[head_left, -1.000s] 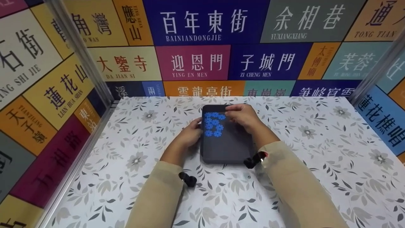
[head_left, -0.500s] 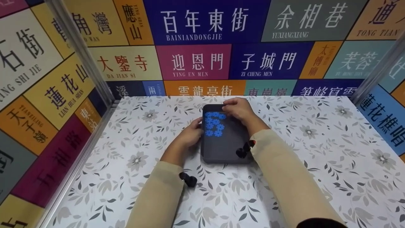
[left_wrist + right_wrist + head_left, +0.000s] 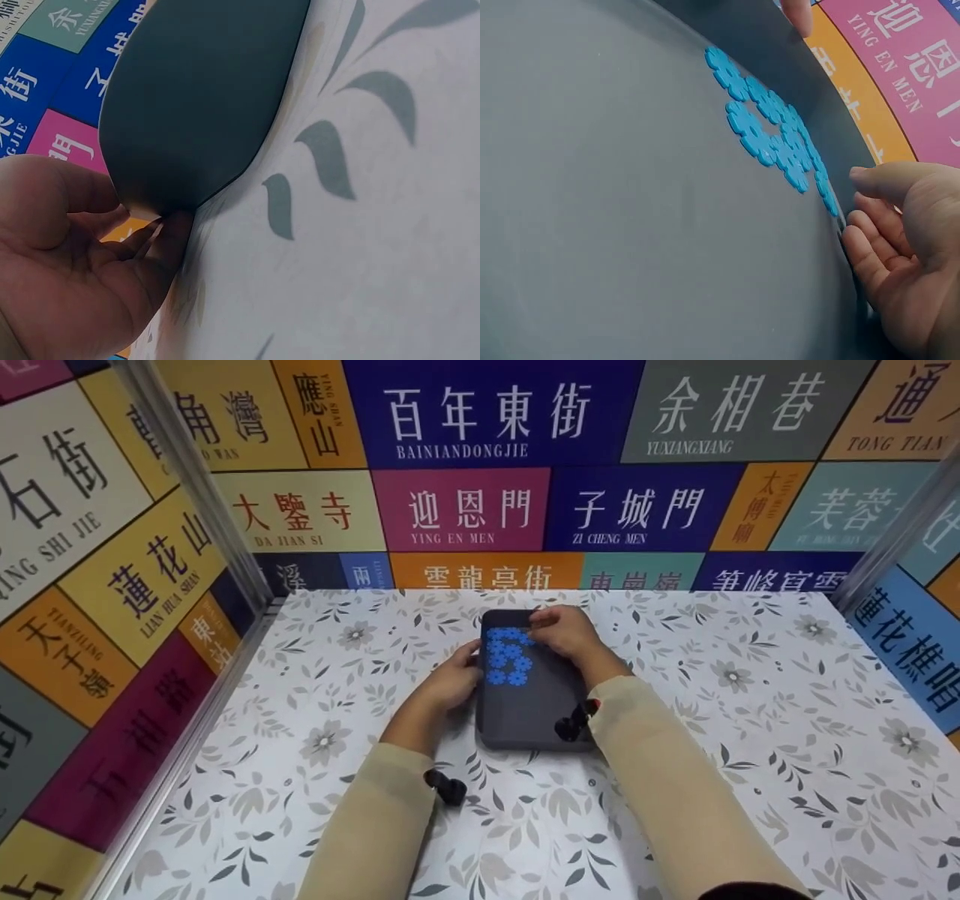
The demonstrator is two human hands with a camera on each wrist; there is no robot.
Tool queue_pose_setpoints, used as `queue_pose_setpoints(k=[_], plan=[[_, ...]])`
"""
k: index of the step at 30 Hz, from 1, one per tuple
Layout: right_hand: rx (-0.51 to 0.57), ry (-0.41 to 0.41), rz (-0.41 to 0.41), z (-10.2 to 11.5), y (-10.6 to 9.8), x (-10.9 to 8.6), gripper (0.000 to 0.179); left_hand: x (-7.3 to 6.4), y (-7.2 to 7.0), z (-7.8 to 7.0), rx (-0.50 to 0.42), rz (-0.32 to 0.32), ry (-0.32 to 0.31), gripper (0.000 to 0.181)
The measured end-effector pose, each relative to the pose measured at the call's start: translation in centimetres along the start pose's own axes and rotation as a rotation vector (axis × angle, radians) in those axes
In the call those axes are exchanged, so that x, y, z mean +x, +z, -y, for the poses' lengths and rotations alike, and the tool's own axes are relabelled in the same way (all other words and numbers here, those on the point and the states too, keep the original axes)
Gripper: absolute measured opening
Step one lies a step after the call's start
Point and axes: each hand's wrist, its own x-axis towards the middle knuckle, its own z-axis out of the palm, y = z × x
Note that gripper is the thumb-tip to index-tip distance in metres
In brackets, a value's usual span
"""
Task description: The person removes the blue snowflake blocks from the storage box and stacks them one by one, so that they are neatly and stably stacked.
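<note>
A dark grey rectangular tray (image 3: 534, 720) lies on the table. Inside, flat blue flower-shaped plastic pieces (image 3: 510, 658) are laid in several rows toward its far left; they also show as blue pieces (image 3: 769, 127) in the right wrist view. My left hand (image 3: 454, 679) holds the tray's left side, its thumb and fingers at the dark wall (image 3: 199, 97) in the left wrist view. My right hand (image 3: 570, 631) is over the far right of the tray, fingertips beside the end of the blue rows. Its fingers (image 3: 866, 255) are loosely curved, with nothing visible between them.
The table (image 3: 322, 802) wears a white cloth with grey leaves and flowers. Panels with printed signs (image 3: 461, 510) stand behind and at both sides. A small black device (image 3: 448, 787) sits at the left cuff, and another black device (image 3: 574, 721) at the right.
My right hand went a little away from me, then came back down toward the blue pieces. Its forearm shifted left. The left hand and the tray stay in place.
</note>
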Motion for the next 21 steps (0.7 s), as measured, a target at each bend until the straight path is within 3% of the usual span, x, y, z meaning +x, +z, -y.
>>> queue_pose_setpoints(k=[4,10,21], plan=[[-0.039,-0.019,0.042,-0.28,0.09,0.08,0.043,0.03,0.15,0.15,-0.048,0.001,-0.005,0.072],[-0.130,-0.024,0.084,-0.22,0.07,0.10,0.044,0.03,0.11,0.07,-0.020,-0.004,0.026,0.072],[-0.186,-0.043,0.103,-0.11,-0.03,0.01,0.043,-0.07,0.05,-0.05,0.007,-0.018,0.005,0.071]])
